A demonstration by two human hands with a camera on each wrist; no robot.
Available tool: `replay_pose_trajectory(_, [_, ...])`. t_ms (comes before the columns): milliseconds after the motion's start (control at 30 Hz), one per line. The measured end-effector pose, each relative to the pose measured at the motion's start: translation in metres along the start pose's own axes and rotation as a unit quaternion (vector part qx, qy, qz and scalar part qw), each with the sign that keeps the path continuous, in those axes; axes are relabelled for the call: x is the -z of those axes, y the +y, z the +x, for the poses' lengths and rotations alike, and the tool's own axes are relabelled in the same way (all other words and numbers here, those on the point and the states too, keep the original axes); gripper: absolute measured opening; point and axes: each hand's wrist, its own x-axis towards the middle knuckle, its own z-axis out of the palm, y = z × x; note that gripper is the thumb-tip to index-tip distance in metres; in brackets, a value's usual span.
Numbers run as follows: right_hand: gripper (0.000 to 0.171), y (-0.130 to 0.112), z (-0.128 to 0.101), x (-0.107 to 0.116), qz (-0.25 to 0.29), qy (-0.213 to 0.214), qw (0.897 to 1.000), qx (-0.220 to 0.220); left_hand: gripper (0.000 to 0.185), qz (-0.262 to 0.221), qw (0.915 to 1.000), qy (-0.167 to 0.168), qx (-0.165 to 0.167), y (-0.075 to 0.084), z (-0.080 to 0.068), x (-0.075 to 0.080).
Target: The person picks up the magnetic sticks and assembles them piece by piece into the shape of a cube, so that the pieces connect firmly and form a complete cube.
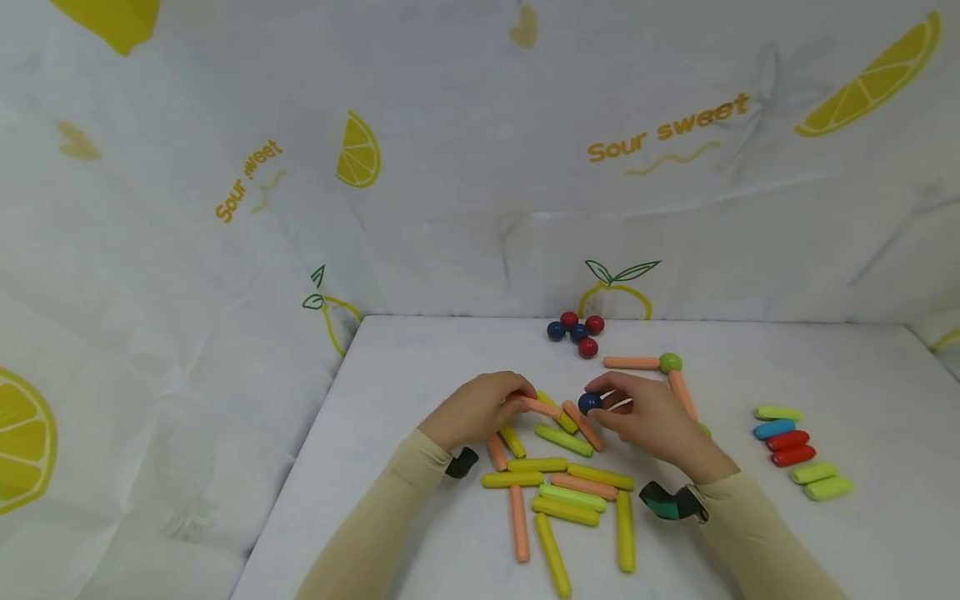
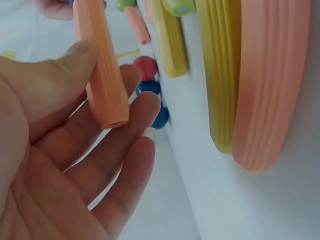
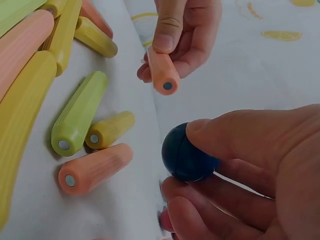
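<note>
Centre of the head frame, left hand [image 1: 480,410] pinches an orange stick [image 1: 540,407], thumb against fingers; left wrist view shows the remaining fingers loosely bent, slightly apart. Just right of it, right hand [image 1: 654,421] holds a blue ball [image 1: 590,403], thumb on one side, fingers curled on the other. Stick and ball well off touching; right wrist view has a clear gap, stick upper centre, ball lower right of it. Stick end facing that camera has a round grey inset [image 3: 168,86].

Under and between the hands on the white table [image 1: 885,417]: a yellow stick [image 1: 567,423], another orange stick [image 1: 582,426], a lime stick [image 1: 564,439], lying close together. Lower centre: loose group of yellow, orange and lime sticks, some side by side, a long yellow one [image 1: 552,555] lowest.

Upper right of centre: ball cluster, three red, two blue, incl. a red ball [image 1: 588,348]. Below right of that, a horizontal orange stick [image 1: 632,362] meets a green ball [image 1: 671,362], one more slanting down from it toward a second green ball [image 1: 704,430], partly hidden by the right hand. Right side: slanting column of short pieces, lime, blue [image 1: 774,429], two red, two lime. Lemon-print sheet [image 1: 450,233] behind, beige sleeves [image 1: 375,517] at bottom.
</note>
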Motion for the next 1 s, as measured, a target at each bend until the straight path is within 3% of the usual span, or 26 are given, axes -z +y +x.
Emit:
replay_pose_trajectory(167, [0.030, -0.005, -0.001, 0.003, -0.005, 0.011, 1.000, 0.006, 0.022, 0.004, 0.9995, 0.030, 0.003, 0.009, 0.004, -0.001])
replay_pose_trajectory(333, [0.028, -0.008, -0.003, 0.003, -0.001, 0.013, 0.999, 0.030, 0.021, -0.014, 0.9995, 0.021, 0.020, 0.016, 0.006, -0.003])
replay_pose_trajectory(667, [0.032, -0.006, -0.002, 0.007, 0.008, 0.022, 0.998, 0.055, 0.026, -0.035, 0.9988, 0.033, 0.007, 0.024, 0.013, -0.011])
replay_pose_trajectory(867, [0.025, 0.002, 0.000, 0.010, -0.006, 0.017, 0.998, 0.055, 0.023, -0.038, 0.9988, 0.023, -0.021, 0.033, 0.033, -0.021])
replay_pose_trajectory(1000, [0.014, 0.006, 0.002, 0.018, -0.024, 0.025, 0.999, 0.031, 0.023, -0.057, 0.9982, 0.004, -0.020, 0.038, 0.056, -0.016])
